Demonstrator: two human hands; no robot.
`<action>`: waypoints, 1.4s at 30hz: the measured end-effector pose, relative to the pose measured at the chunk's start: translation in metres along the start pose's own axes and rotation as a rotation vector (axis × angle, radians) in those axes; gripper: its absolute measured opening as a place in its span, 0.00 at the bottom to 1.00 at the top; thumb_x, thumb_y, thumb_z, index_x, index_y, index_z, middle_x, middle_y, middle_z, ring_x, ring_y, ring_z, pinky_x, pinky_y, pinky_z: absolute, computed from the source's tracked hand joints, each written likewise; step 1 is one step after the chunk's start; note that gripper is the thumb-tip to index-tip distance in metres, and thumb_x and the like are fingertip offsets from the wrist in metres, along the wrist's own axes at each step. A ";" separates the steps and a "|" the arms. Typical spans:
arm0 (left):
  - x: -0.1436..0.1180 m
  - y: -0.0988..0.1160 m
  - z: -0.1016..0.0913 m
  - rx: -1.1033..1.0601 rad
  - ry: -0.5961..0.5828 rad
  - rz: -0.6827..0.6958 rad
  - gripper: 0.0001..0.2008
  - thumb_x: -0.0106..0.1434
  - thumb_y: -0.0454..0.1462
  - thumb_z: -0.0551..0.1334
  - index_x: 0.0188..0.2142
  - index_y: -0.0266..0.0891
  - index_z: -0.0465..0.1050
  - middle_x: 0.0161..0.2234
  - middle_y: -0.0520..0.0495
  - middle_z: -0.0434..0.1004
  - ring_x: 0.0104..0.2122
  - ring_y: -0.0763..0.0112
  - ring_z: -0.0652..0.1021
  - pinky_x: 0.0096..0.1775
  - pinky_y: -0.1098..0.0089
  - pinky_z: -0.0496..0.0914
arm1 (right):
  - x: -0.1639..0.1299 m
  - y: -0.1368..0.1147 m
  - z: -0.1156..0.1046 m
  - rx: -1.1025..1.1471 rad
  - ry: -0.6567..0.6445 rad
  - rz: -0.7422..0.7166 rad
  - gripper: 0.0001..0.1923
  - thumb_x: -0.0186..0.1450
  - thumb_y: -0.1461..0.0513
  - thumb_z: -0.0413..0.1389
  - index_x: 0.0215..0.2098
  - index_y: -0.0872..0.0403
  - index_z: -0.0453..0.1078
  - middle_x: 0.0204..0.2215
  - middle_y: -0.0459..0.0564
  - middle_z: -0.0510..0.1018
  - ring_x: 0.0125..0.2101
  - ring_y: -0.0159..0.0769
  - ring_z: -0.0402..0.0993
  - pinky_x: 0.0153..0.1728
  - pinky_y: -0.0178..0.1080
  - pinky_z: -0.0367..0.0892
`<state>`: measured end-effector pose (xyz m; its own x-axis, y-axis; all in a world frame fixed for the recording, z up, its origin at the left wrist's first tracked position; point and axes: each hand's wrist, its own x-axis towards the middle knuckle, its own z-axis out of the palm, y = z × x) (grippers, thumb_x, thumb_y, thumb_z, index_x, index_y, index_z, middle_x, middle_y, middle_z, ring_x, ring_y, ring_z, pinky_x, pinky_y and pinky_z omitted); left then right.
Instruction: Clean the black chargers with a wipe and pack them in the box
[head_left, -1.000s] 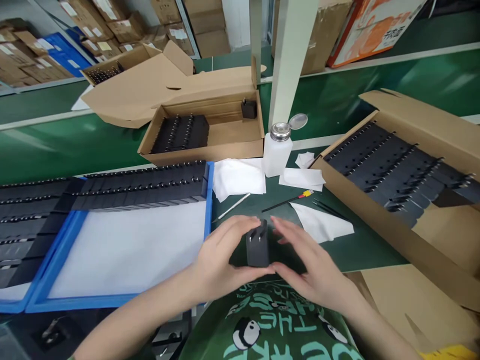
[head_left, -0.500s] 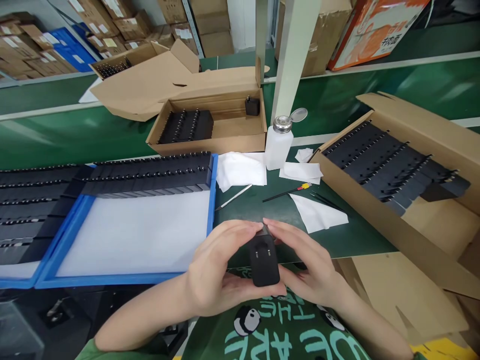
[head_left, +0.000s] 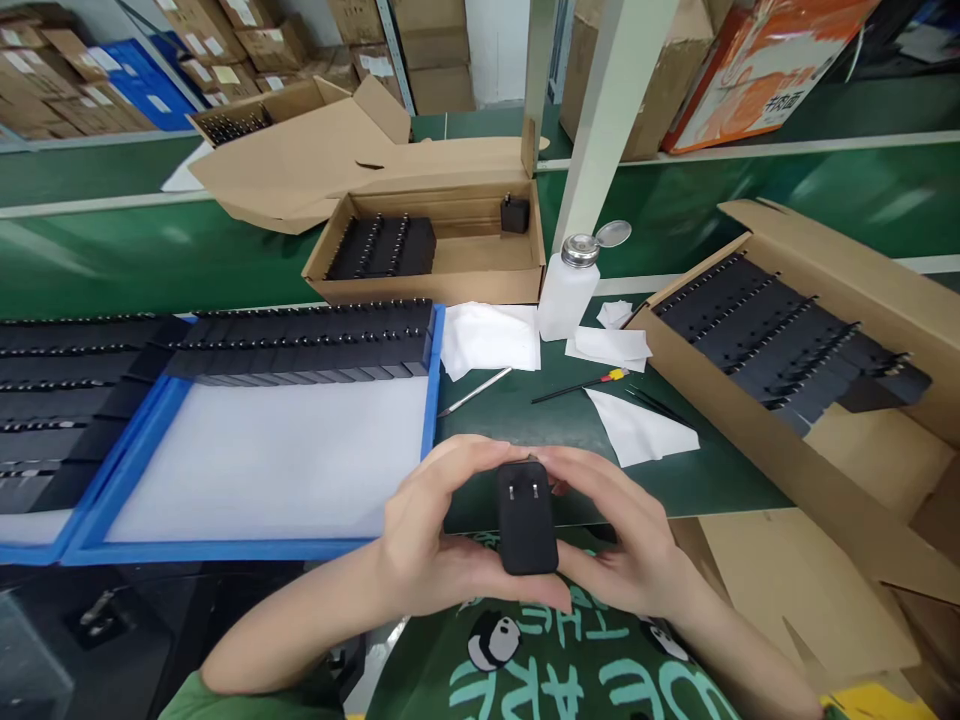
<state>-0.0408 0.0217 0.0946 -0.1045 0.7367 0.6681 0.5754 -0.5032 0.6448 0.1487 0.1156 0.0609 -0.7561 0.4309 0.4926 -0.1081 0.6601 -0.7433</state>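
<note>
Black plug: a charger (head_left: pixel 527 517) sits between both hands just above the near table edge, prongs facing up toward the person.
Left hand: the left hand (head_left: pixel 426 533) cups the charger's left side, thumb under its lower end, fingers arched over the top.
Right hand: the right hand (head_left: pixel 626 535) grips the opposite side in the same way.
Handling: a light hold by the edges looks best, I'd say, keeping fingertips off the prongs and faces.
Tray: a blue tray (head_left: pixel 431 395) lies to the left, with rows of chargers along its far side.
Bench: wipes (head_left: pixel 489 338), a thin tool (head_left: pixel 475 391) and a white bottle (head_left: pixel 568 290) lie beyond.
Boxes: cardboard boxes (head_left: pixel 757 420) of chargers stand right and farther back.
</note>
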 end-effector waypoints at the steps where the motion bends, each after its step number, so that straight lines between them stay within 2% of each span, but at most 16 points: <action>1: 0.000 -0.002 0.000 -0.007 0.007 0.014 0.47 0.43 0.52 0.77 0.59 0.38 0.65 0.40 0.41 0.81 0.37 0.60 0.84 0.39 0.66 0.81 | 0.000 0.000 0.001 0.006 -0.003 0.002 0.32 0.66 0.63 0.62 0.67 0.54 0.59 0.57 0.59 0.75 0.57 0.46 0.73 0.52 0.46 0.77; 6: -0.004 -0.008 -0.001 -0.014 0.025 0.010 0.47 0.43 0.50 0.79 0.59 0.38 0.65 0.39 0.43 0.81 0.35 0.61 0.84 0.37 0.66 0.81 | 0.000 0.000 0.004 0.029 -0.017 0.011 0.31 0.66 0.62 0.62 0.65 0.54 0.61 0.57 0.59 0.75 0.56 0.46 0.73 0.53 0.47 0.76; 12: -0.004 -0.010 0.000 -0.038 0.032 -0.005 0.46 0.44 0.50 0.78 0.59 0.39 0.65 0.39 0.43 0.81 0.34 0.62 0.84 0.37 0.65 0.81 | 0.002 0.002 0.006 0.052 -0.018 0.007 0.31 0.67 0.61 0.62 0.65 0.55 0.61 0.56 0.58 0.74 0.56 0.42 0.72 0.54 0.42 0.75; 17: -0.005 -0.013 0.002 -0.051 0.075 0.032 0.45 0.43 0.50 0.79 0.57 0.38 0.67 0.40 0.42 0.81 0.37 0.63 0.83 0.40 0.67 0.80 | 0.003 0.001 0.004 0.024 -0.011 0.002 0.33 0.65 0.63 0.63 0.66 0.54 0.60 0.57 0.58 0.74 0.57 0.42 0.71 0.54 0.42 0.74; 23: -0.009 -0.016 0.001 -0.078 0.029 0.043 0.50 0.42 0.47 0.80 0.62 0.44 0.63 0.44 0.40 0.82 0.41 0.59 0.83 0.41 0.63 0.81 | 0.007 -0.002 0.001 -0.005 -0.014 -0.011 0.34 0.65 0.66 0.62 0.67 0.55 0.59 0.58 0.59 0.73 0.57 0.44 0.71 0.54 0.44 0.74; 28: -0.010 -0.016 0.012 -0.006 0.034 0.048 0.50 0.43 0.52 0.78 0.62 0.42 0.62 0.41 0.41 0.81 0.38 0.60 0.83 0.40 0.63 0.80 | 0.007 0.000 0.004 0.027 -0.007 0.002 0.40 0.64 0.64 0.64 0.70 0.50 0.54 0.58 0.57 0.72 0.56 0.44 0.71 0.53 0.44 0.73; 31: -0.011 -0.018 0.016 0.027 0.078 0.032 0.51 0.43 0.57 0.75 0.63 0.43 0.62 0.41 0.42 0.80 0.38 0.60 0.83 0.41 0.62 0.79 | 0.006 0.004 0.007 0.258 -0.019 0.182 0.39 0.61 0.64 0.66 0.67 0.43 0.57 0.56 0.53 0.71 0.54 0.41 0.72 0.48 0.40 0.75; 34: -0.014 -0.020 0.009 0.077 0.111 0.009 0.55 0.38 0.61 0.75 0.62 0.43 0.64 0.46 0.40 0.77 0.46 0.54 0.81 0.47 0.56 0.78 | 0.003 0.012 0.009 0.695 -0.008 0.339 0.35 0.58 0.62 0.69 0.58 0.41 0.60 0.56 0.51 0.71 0.54 0.39 0.72 0.47 0.39 0.75; 38: -0.016 -0.020 0.002 0.088 -0.016 -0.019 0.52 0.41 0.59 0.75 0.61 0.39 0.65 0.48 0.37 0.78 0.48 0.52 0.80 0.48 0.54 0.77 | -0.001 0.021 0.015 1.146 -0.040 0.412 0.33 0.55 0.61 0.71 0.51 0.42 0.57 0.55 0.50 0.70 0.47 0.37 0.77 0.44 0.39 0.75; 42: -0.013 -0.015 0.006 0.080 -0.091 0.052 0.43 0.46 0.53 0.77 0.57 0.36 0.69 0.46 0.37 0.81 0.48 0.51 0.80 0.48 0.54 0.76 | -0.004 0.026 0.023 1.333 -0.105 0.481 0.36 0.52 0.57 0.73 0.46 0.42 0.52 0.51 0.50 0.71 0.42 0.38 0.81 0.32 0.34 0.74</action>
<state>-0.0431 0.0225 0.0734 -0.0013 0.7502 0.6612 0.6414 -0.5066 0.5761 0.1339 0.1171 0.0289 -0.9303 0.3577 0.0817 -0.3038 -0.6261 -0.7181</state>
